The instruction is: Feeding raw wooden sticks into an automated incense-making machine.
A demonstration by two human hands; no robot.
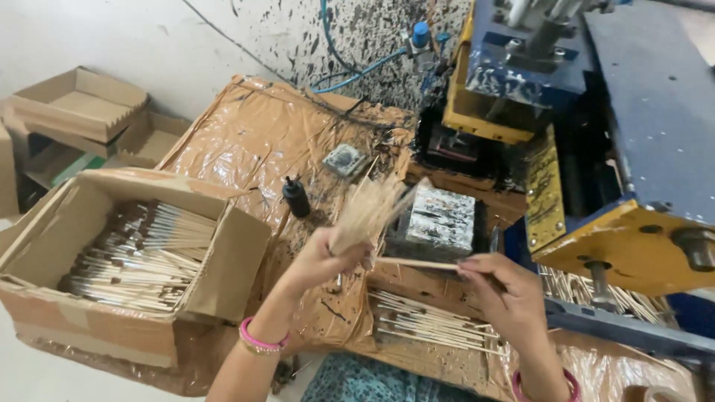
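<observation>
Machine (640,97): dark blue panels, yellow frame, black spatter. Table (261,126) cover: glossy tan, black ink stains. Cardboard box (223,275): plain brown. Sticks (369,208): pale wood. Small bottle (296,197): black. Wall (186,37): white, black speckles. Bangles (261,342): pink.

Site: small workshop | blue-yellow press machine (596,112) | ink-spattered wall (357,37) | taped table (261,134) | carton of sticks (141,253)

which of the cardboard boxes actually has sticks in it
The big open cardboard box nearest the left hand, packed with pale sticks. The smaller boxes stacked by the wall show none.
</observation>
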